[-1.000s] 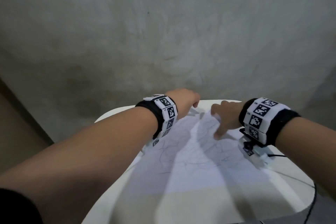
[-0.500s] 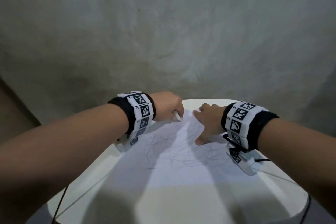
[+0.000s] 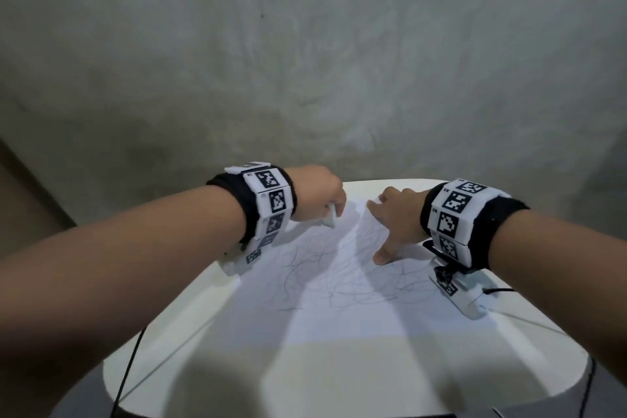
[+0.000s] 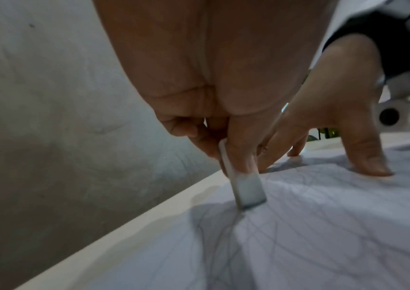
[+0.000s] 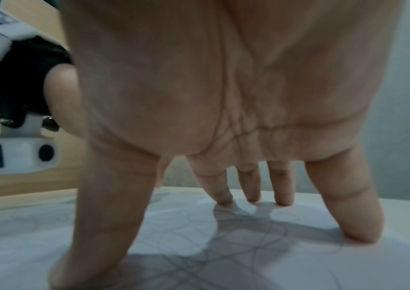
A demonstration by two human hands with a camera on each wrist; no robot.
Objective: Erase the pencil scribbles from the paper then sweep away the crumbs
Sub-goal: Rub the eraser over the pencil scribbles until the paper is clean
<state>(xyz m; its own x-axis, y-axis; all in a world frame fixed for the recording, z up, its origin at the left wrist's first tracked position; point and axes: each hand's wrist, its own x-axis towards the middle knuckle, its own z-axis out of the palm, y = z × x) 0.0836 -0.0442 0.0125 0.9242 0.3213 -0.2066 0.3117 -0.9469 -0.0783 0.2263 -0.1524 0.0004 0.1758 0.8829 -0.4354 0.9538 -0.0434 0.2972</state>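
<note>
A white sheet of paper (image 3: pixel 339 309) covered in grey pencil scribbles (image 3: pixel 325 275) lies on a white table (image 3: pixel 190 349). My left hand (image 3: pixel 322 197) pinches a white eraser (image 3: pixel 330 216) near the sheet's far left part; in the left wrist view the eraser (image 4: pixel 245 188) stands on end with its lower edge touching the scribbled paper (image 4: pixel 323 235). My right hand (image 3: pixel 393 217) is spread, its straight fingertips (image 5: pixel 360 233) and thumb pressing the paper (image 5: pixel 298 264) down to the right of the eraser.
A grey plastered wall (image 3: pixel 305 61) rises right behind the table's far edge. A black cable (image 3: pixel 130 363) hangs over the table's front left corner, and another cable (image 3: pixel 498 290) runs from the right wrist camera.
The view has shifted and both hands have drifted left on the sheet. My left hand has brought the eraser down onto the paper. My right hand stays spread on the sheet.
</note>
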